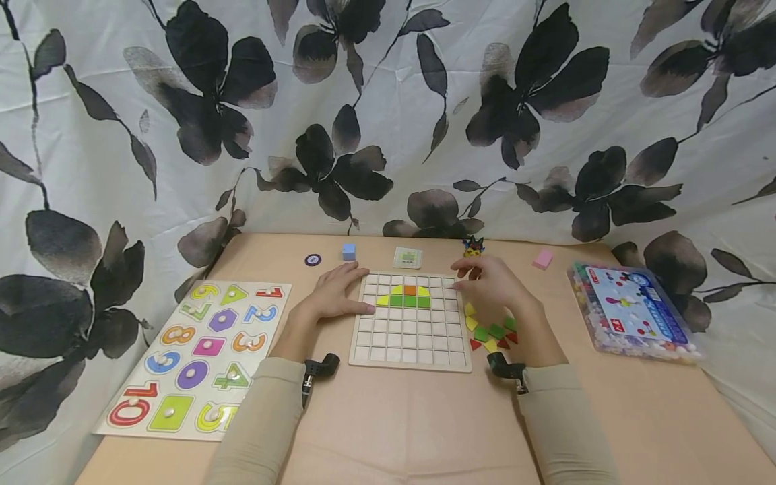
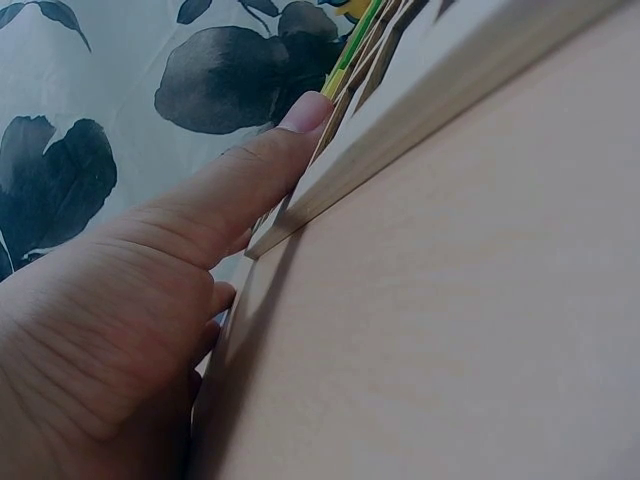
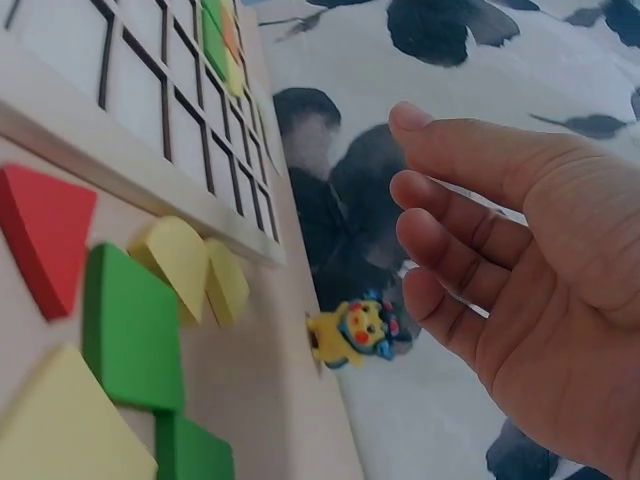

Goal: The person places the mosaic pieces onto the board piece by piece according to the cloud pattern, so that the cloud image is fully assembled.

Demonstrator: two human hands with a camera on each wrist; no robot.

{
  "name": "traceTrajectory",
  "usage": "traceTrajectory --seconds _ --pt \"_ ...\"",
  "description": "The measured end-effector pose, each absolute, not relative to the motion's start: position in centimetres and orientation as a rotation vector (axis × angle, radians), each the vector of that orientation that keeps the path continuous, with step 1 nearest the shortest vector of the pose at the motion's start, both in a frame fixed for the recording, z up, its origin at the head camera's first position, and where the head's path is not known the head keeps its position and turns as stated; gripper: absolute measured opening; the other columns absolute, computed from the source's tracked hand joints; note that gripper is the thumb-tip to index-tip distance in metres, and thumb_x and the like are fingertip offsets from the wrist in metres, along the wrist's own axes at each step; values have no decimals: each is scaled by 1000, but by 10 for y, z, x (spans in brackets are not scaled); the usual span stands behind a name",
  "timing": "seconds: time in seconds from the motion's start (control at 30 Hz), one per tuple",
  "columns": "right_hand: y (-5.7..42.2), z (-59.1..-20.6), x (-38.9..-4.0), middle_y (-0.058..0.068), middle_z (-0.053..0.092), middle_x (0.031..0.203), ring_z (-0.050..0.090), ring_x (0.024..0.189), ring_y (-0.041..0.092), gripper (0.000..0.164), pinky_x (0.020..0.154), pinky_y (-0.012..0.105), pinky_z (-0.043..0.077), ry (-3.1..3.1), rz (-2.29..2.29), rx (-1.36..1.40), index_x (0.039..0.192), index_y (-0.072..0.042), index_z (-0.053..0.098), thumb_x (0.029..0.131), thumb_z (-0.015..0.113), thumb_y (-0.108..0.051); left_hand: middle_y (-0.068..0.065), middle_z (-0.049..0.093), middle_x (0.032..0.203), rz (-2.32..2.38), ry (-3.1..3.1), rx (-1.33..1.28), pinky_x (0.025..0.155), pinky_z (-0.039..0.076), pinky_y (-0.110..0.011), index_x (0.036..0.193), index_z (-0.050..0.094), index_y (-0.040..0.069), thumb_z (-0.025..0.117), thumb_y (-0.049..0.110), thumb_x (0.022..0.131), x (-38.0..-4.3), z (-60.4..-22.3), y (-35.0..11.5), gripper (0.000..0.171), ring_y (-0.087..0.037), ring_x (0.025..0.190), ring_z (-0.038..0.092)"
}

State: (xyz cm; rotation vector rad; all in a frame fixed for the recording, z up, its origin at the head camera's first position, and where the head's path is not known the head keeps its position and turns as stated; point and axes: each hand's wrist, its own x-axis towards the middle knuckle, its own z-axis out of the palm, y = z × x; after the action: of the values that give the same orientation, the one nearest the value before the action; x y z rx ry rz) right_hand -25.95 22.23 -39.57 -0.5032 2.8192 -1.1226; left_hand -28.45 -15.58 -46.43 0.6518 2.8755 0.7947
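Observation:
A wooden grid board (image 1: 376, 337) lies flat in the middle of the table. Near its top, green squares (image 1: 409, 302), an orange square (image 1: 410, 289) and yellow pieces (image 1: 382, 300) form a small shape in the cells. My left hand (image 1: 333, 293) steadies the board's left edge, its thumb (image 2: 255, 165) lying on top and the fingers outstretched beside it. Over the right edge hovers my right hand (image 1: 494, 286), holding nothing, with loosely bent fingers (image 3: 470, 250). Below it are loose green (image 3: 130, 325), red (image 3: 50, 235) and yellow pieces (image 3: 172, 258).
A number puzzle board (image 1: 203, 310) lies at left. Behind the grid are a round token (image 1: 312, 260), blue cube (image 1: 348, 252), pattern card (image 1: 407, 257) and yellow figurine (image 1: 473, 246). To the right are a pink block (image 1: 542, 259) and a bead box (image 1: 633, 310).

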Motion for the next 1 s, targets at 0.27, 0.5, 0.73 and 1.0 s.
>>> traceTrajectory --seconds 0.27,0.5,0.73,1.0 --pt "243 -397 -262 16 72 121 61 101 29 37 89 37 51 2802 -1125 -513 130 -3 71 94 75 -7 -10 28 172 792 2876 655 129 12 -60 159 44 23 80 67 76 -284 -465 -156 100 -34 161 19" --pt "253 -405 -261 10 75 113 59 98 30 27 85 36 50 2692 -1075 -468 116 -9 78 93 71 1 -11 27 172 802 2869 657 129 11 -60 159 44 22 80 65 77 -284 -464 -155 100 -33 161 18" --pt "257 -422 -266 11 74 109 58 95 28 24 81 30 52 2472 -1154 -468 108 -8 80 89 75 5 -11 28 172 813 2865 660 129 11 -59 159 44 21 81 64 77 -283 -463 -155 100 -33 161 18" --pt "254 -428 -268 9 74 103 59 90 25 25 80 29 53 2481 -1112 -477 104 -8 80 86 76 8 -11 28 172 814 2872 660 129 11 -60 158 45 20 81 64 77 -284 -464 -156 100 -33 161 19"
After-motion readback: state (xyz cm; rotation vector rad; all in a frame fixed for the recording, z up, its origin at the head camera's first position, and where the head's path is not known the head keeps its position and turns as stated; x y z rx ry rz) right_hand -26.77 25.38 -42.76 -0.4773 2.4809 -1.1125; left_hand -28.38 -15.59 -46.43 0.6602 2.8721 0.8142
